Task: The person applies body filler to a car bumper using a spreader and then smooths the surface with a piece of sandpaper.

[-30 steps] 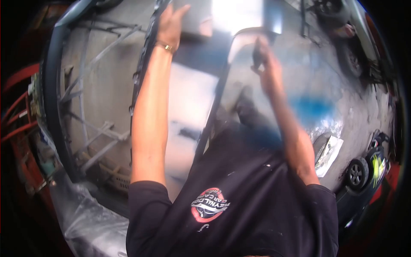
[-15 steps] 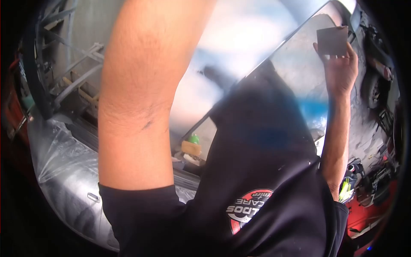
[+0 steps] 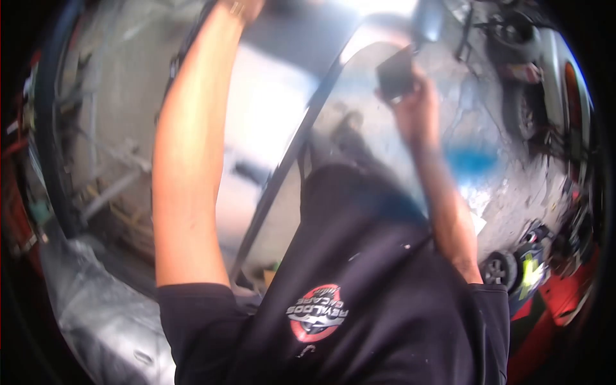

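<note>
My right hand [image 3: 414,106] is raised at the upper right, its fingers closed on a dark grey square pad [image 3: 396,74] that looks like sandpaper. Beneath that hand is the concrete floor, seen past the slanting dark edge [image 3: 292,151] of a glossy, pale panel [image 3: 253,96]. My left arm stretches up on the left side, over the panel. Only a blurred part of my left hand [image 3: 250,9] shows at the top border, and its fingers are out of sight.
Clear plastic covers a silver car [image 3: 109,321] at lower left. A metal frame [image 3: 109,192] stands behind it. To the right are another vehicle [image 3: 561,83], a loose wheel [image 3: 499,269] and a red object [image 3: 564,301]. A blue patch [image 3: 471,163] marks the floor.
My right hand has shifted left in the view with the grey pad, which is now tilted. My left arm reaches farther out, bringing its wrist into view. The whole view has swung.
</note>
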A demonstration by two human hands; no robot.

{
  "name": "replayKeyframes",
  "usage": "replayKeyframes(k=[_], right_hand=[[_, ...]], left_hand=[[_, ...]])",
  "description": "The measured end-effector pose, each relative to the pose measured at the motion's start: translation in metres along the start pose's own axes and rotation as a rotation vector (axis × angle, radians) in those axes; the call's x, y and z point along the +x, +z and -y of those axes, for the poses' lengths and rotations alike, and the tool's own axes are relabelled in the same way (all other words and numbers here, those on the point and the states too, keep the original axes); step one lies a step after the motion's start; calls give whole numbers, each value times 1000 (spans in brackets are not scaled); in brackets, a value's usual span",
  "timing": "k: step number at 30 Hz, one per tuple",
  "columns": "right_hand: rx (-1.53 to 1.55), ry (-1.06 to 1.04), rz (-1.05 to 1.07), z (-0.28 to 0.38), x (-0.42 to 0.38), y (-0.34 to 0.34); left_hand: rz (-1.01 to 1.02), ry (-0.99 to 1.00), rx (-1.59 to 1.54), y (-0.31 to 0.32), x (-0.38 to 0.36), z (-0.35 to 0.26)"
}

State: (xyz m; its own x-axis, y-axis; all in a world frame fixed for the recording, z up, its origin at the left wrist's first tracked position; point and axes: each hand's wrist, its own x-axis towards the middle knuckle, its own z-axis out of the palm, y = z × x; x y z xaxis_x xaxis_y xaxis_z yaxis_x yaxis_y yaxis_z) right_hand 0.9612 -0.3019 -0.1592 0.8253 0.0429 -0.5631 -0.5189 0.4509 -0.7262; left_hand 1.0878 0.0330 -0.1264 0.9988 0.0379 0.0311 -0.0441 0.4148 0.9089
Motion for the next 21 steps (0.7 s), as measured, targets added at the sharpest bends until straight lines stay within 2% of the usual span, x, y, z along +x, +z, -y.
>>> replayKeyframes(k=[1,4,6,8,10,13,15,16,18,19,21], right_hand=[[-56,-32,27,-2,0,0],[-70,-81,-104,-14,10,6],[-20,-129,-131,-18,8,18],[-28,-132,-160,-20,8,36],[-9,-146,-183,-23,13,50],[-42,-277,-247,-47,20,59],[-331,-356,-193,-58,15,60],[-334,-370,-203,-60,10,56],[-480,-169,-138,-53,-13,47],[-592,-132,-113,-47,-19,38],[-583,-141,-135,-47,-10,17]], left_hand=[[-26,-78,1,-4,-2,-2],[-58,-249,58,-1,14,-10],[-102,-247,60,-4,17,-8],[-23,-310,47,-9,25,-7],[-141,-308,101,2,12,-18],[-126,-328,125,12,7,-25],[-111,-329,120,12,7,-26],[-85,-337,134,10,7,-25],[-51,-339,134,10,9,-24],[-47,-330,132,11,7,-24],[-21,-300,137,10,8,-22]])
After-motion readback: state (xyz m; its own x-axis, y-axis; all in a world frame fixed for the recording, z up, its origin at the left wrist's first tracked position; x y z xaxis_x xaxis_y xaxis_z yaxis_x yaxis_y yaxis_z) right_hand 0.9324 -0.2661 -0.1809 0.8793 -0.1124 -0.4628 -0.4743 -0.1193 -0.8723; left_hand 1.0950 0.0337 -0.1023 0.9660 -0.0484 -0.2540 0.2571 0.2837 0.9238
